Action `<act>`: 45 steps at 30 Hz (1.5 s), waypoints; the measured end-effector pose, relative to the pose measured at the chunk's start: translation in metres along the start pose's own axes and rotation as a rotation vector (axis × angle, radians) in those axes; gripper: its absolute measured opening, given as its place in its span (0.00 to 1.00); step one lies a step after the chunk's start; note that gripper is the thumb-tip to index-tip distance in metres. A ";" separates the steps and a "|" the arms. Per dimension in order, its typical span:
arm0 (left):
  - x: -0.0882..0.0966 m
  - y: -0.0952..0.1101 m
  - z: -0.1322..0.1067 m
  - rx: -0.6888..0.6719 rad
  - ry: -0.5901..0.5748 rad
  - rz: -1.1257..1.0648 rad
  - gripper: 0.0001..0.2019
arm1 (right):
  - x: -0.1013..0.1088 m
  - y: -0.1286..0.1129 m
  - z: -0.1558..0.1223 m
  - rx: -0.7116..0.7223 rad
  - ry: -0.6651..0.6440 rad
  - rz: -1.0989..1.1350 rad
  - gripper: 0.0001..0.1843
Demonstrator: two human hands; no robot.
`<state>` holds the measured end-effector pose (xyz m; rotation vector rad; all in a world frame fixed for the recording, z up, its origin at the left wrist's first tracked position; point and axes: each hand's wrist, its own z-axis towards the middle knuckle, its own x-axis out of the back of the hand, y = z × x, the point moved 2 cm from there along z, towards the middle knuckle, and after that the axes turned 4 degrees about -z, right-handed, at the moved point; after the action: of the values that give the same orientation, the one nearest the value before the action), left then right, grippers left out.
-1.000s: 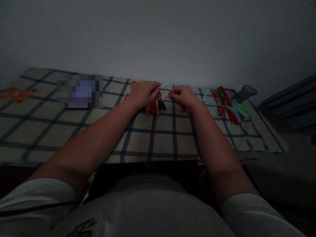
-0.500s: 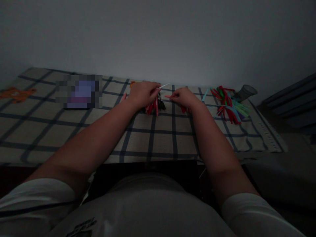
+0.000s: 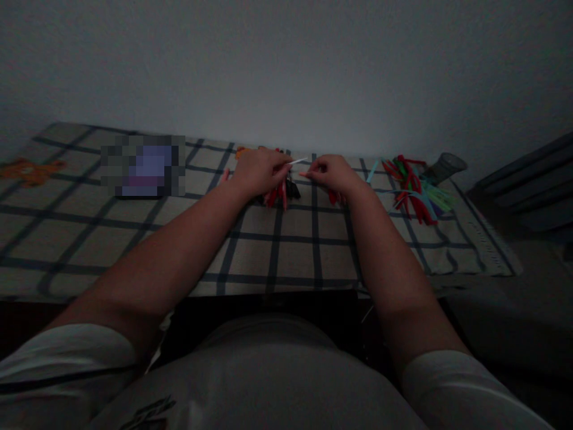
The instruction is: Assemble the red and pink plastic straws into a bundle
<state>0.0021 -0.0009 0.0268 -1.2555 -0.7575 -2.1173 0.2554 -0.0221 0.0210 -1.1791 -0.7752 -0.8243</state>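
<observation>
In dim light both of my hands rest at the far middle of a checked tablecloth [image 3: 286, 251]. My left hand [image 3: 257, 170] is closed in a pinch on a thin white strip [image 3: 299, 160] that points to the right. Under it lies a small bunch of red and pink strips [image 3: 280, 194]. My right hand [image 3: 331, 173] is closed too, its fingertips pinching a small red strip [image 3: 304, 175] just right of the white one. More red pieces [image 3: 333, 198] show beneath that hand.
A loose heap of red, green and blue strips [image 3: 414, 188] lies at the right, with a dark tipped cup [image 3: 443, 167] behind it. A blurred-out purple object [image 3: 143, 166] sits at the left, an orange figure [image 3: 29, 170] on the cloth at the far left. A wall rises behind.
Almost nothing has moved; my right hand's fingertips have shifted slightly towards the white strip.
</observation>
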 end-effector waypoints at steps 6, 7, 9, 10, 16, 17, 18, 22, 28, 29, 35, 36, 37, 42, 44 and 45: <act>0.014 0.015 -0.002 0.076 -0.114 0.048 0.26 | 0.005 -0.005 0.001 0.063 0.106 0.154 0.11; 0.015 0.015 -0.002 0.074 -0.117 0.050 0.26 | 0.006 -0.005 0.002 0.070 0.121 0.162 0.11; 0.015 0.016 -0.003 0.071 -0.122 0.053 0.26 | 0.007 -0.005 0.003 0.082 0.143 0.165 0.10; 0.015 0.016 -0.003 0.070 -0.123 0.056 0.27 | 0.007 -0.004 0.004 0.086 0.151 0.163 0.09; 0.013 0.014 -0.002 0.057 -0.128 0.074 0.26 | 0.005 -0.001 0.007 0.101 0.151 0.167 0.05; 0.012 0.013 -0.002 0.055 -0.126 0.074 0.26 | 0.005 -0.001 0.007 0.101 0.154 0.172 0.04; 0.011 0.012 -0.001 0.052 -0.122 0.073 0.25 | 0.004 -0.001 0.007 0.101 0.158 0.178 0.04; 0.010 0.011 -0.001 0.051 -0.111 0.069 0.25 | 0.004 -0.001 0.006 0.117 0.150 0.197 0.07; 0.009 0.010 -0.001 0.044 -0.125 0.058 0.26 | 0.004 -0.004 0.005 0.131 0.135 0.190 0.10; 0.009 0.010 -0.001 0.038 -0.123 0.060 0.26 | 0.004 -0.005 0.005 0.128 0.133 0.192 0.09; 0.010 0.010 -0.002 0.062 -0.113 0.082 0.25 | 0.006 -0.004 0.005 0.108 0.152 0.196 0.05; 0.010 0.011 -0.002 0.071 -0.117 0.081 0.25 | 0.007 -0.005 0.005 0.106 0.156 0.197 0.05; 0.011 0.012 -0.002 0.079 -0.120 0.081 0.25 | 0.007 -0.005 0.004 0.103 0.156 0.199 0.05; 0.013 0.014 -0.002 0.095 -0.137 0.080 0.25 | 0.010 -0.011 0.001 0.071 0.133 0.230 0.03; 0.012 0.013 -0.001 0.089 -0.136 0.072 0.26 | 0.010 -0.014 0.000 0.066 0.127 0.236 0.03; 0.012 0.013 -0.001 0.085 -0.134 0.067 0.26 | 0.010 -0.015 -0.001 0.066 0.125 0.237 0.03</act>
<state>0.0057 -0.0129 0.0397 -1.3677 -0.8413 -1.9426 0.2475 -0.0271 0.0367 -1.1244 -0.5439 -0.6634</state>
